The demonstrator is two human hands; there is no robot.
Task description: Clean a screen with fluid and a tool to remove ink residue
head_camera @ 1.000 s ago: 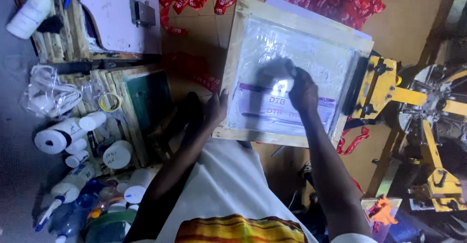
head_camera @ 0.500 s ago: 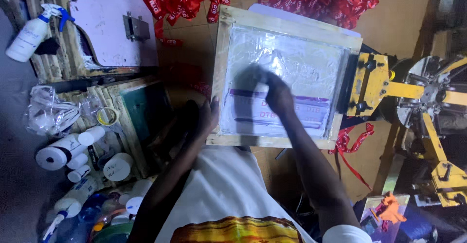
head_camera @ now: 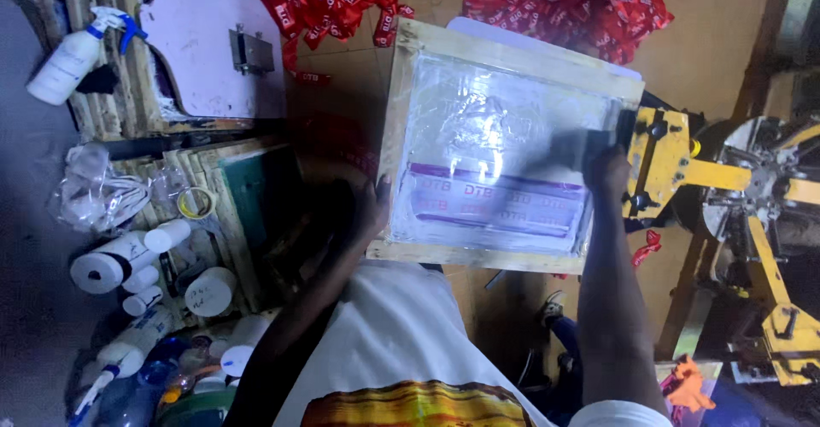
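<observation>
A wooden screen-printing frame with a shiny translucent mesh lies flat in front of me, with a purple band of lettering across its lower part. My left hand grips the frame's left edge near the bottom corner. My right hand rests at the mesh's right edge, closed on a dark tool whose shape is blurred. Red printed ribbons are heaped beyond the frame, and more red ribbons lie at the top middle.
A yellow metal press arm holds the frame's right side, with more yellow machinery beyond it. At the left are a white spray bottle, a pale board with a hinge, tape rolls, tubs and bottles.
My right hand has swept across the mesh from the middle left to its right edge. My left hand stays on the frame's left edge. The view has shifted slightly.
</observation>
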